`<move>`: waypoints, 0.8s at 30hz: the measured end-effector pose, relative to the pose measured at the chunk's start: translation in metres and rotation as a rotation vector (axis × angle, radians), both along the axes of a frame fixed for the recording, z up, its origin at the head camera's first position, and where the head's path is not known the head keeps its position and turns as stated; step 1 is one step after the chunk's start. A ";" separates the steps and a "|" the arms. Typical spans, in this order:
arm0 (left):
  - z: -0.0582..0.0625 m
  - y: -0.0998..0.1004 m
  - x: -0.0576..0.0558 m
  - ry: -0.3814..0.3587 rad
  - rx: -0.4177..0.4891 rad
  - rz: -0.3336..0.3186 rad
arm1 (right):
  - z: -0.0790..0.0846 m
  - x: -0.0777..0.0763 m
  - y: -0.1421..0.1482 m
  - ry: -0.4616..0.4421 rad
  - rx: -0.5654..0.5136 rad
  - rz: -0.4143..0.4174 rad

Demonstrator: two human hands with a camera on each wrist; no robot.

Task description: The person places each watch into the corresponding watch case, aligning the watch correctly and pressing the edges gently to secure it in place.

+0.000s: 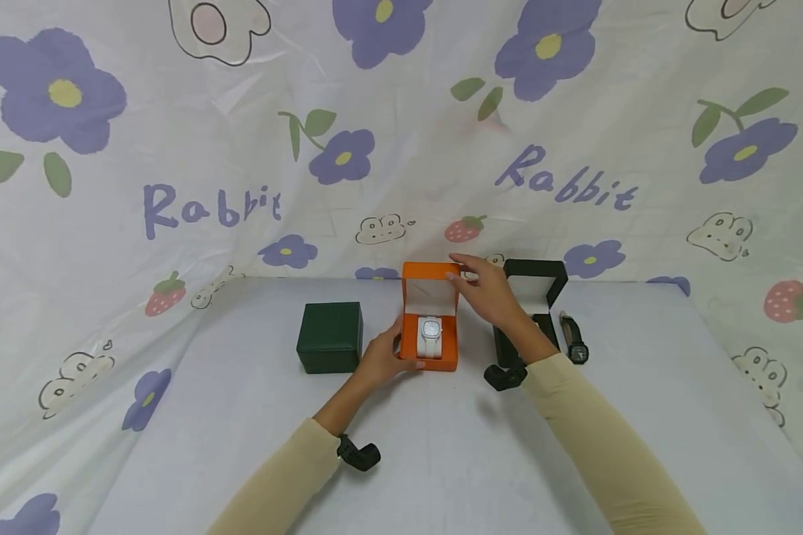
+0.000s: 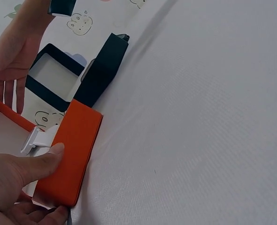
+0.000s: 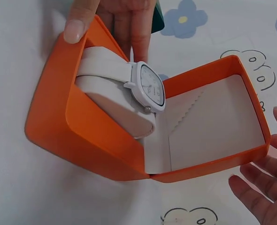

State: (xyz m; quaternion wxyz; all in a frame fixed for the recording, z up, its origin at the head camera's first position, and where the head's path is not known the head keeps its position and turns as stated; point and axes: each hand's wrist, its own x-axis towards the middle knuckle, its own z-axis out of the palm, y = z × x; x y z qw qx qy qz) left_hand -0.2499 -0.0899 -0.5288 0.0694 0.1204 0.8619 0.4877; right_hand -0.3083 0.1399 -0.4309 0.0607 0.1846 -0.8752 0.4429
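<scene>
An orange watch box (image 1: 450,345) stands with its lid raised. Inside it, a white watch (image 1: 431,328) wraps round a pale cushion (image 3: 115,105). My left hand (image 1: 381,357) grips the box's base from the left, thumb (image 2: 47,161) on the front wall and fingers round the side. Beside the raised lid's right edge is my right hand (image 1: 491,293), its fingers (image 3: 258,180) spread and loosely bent; whether they touch the edge is hard to tell. The lid's pale lining (image 3: 218,126) faces outward.
A closed dark green box (image 1: 330,338) stands left of the orange one. To the right, an open black box (image 1: 535,269) is partly hidden behind my right arm, with a black watch (image 1: 575,343) lying beside it. A patterned cloth (image 1: 401,163) hangs behind the white table surface (image 1: 415,461).
</scene>
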 end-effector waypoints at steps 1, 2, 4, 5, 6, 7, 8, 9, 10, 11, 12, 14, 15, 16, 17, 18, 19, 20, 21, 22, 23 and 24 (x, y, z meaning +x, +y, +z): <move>0.000 0.000 0.000 -0.002 0.003 -0.003 | 0.000 0.000 0.000 -0.005 0.000 0.000; -0.001 0.000 0.000 -0.002 0.008 -0.007 | 0.000 0.000 -0.001 -0.009 -0.001 -0.001; -0.001 -0.001 0.000 -0.005 0.015 -0.012 | -0.001 -0.001 -0.002 -0.018 -0.001 -0.001; 0.000 -0.001 0.000 -0.006 0.019 -0.014 | -0.001 -0.002 -0.002 -0.022 0.003 -0.001; 0.000 -0.001 0.000 -0.007 0.022 -0.015 | -0.001 -0.002 -0.003 -0.026 0.006 -0.002; 0.000 -0.001 0.000 -0.009 0.024 -0.014 | -0.002 -0.002 -0.003 -0.030 0.009 -0.004; 0.000 -0.001 0.000 -0.010 0.026 -0.013 | -0.002 -0.003 -0.004 -0.032 0.012 -0.004; 0.001 -0.001 0.000 -0.013 0.029 -0.011 | -0.002 -0.003 -0.004 -0.038 0.016 -0.007; 0.001 -0.001 0.000 -0.016 0.032 -0.009 | -0.002 -0.004 -0.004 -0.044 0.019 -0.009; 0.001 -0.001 0.000 -0.021 0.033 -0.006 | -0.003 -0.004 -0.005 -0.049 0.022 -0.013; 0.000 -0.001 0.000 -0.025 0.038 -0.006 | -0.003 -0.004 -0.005 -0.055 0.022 -0.015; -0.001 -0.001 -0.001 -0.029 0.040 -0.004 | -0.003 -0.005 -0.005 -0.065 0.022 -0.016; -0.001 0.000 -0.001 -0.029 0.039 -0.003 | -0.003 -0.005 -0.006 -0.070 0.024 -0.019; -0.001 0.000 -0.001 -0.029 0.037 -0.002 | -0.003 -0.006 -0.006 -0.071 0.025 -0.017; -0.002 0.000 -0.001 -0.027 0.036 -0.003 | -0.003 -0.006 -0.006 -0.072 0.028 -0.015; -0.002 0.000 -0.001 -0.026 0.037 -0.003 | -0.003 -0.006 -0.007 -0.075 0.032 -0.013; -0.002 0.000 -0.001 -0.027 0.034 -0.003 | -0.003 -0.006 -0.007 -0.075 0.036 -0.013; -0.002 0.000 -0.001 -0.028 0.034 -0.003 | -0.003 -0.006 -0.008 -0.077 0.038 -0.014; -0.002 -0.001 -0.001 -0.027 0.036 -0.004 | -0.003 -0.006 -0.008 -0.076 0.038 -0.015; -0.002 -0.001 -0.001 -0.029 0.038 -0.004 | -0.003 -0.006 -0.009 -0.074 0.038 -0.016; -0.002 -0.001 -0.001 -0.030 0.039 -0.004 | -0.003 -0.006 -0.010 -0.073 0.034 -0.017; -0.003 -0.001 -0.001 -0.030 0.040 -0.003 | -0.003 -0.006 -0.011 -0.070 0.029 -0.022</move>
